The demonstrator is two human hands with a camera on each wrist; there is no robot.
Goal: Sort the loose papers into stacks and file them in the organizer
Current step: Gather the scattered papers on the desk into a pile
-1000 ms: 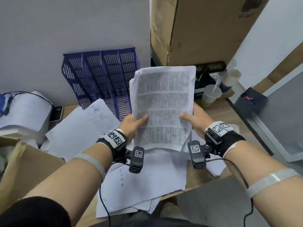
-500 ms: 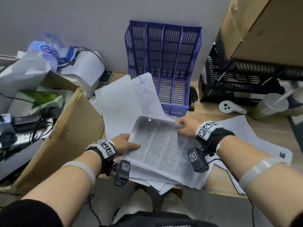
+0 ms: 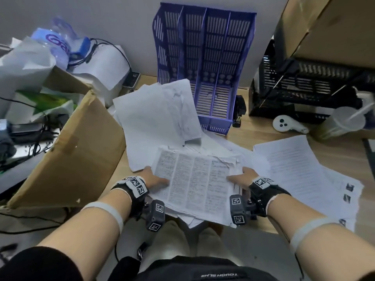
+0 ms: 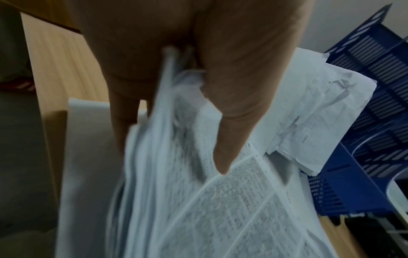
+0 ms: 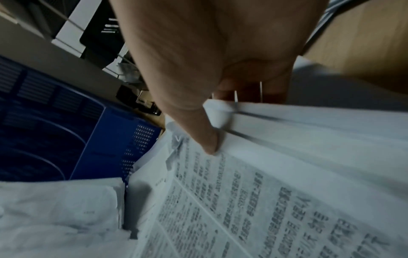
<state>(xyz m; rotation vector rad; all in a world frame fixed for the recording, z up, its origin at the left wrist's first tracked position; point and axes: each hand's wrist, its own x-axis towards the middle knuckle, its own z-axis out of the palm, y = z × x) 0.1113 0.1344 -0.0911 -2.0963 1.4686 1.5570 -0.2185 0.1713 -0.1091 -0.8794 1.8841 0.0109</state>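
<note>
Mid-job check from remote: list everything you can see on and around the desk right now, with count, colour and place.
printed stack: one, white with dense text, near desk edge, held at both sides
loose papers: several, white, left of centre, leaning on the organizer's front
text sheets: a few, white, right side
organizer: one, blue-purple, slotted, against the wall
cardboard box: one, brown, left
black crate: one, right rear
controller: one, white, before the crate
plastic cup: one, clear, with straw, far right
water bottle: one, blue label, far left
left hand: grips stack's left edge
right hand: grips stack's right edge
</note>
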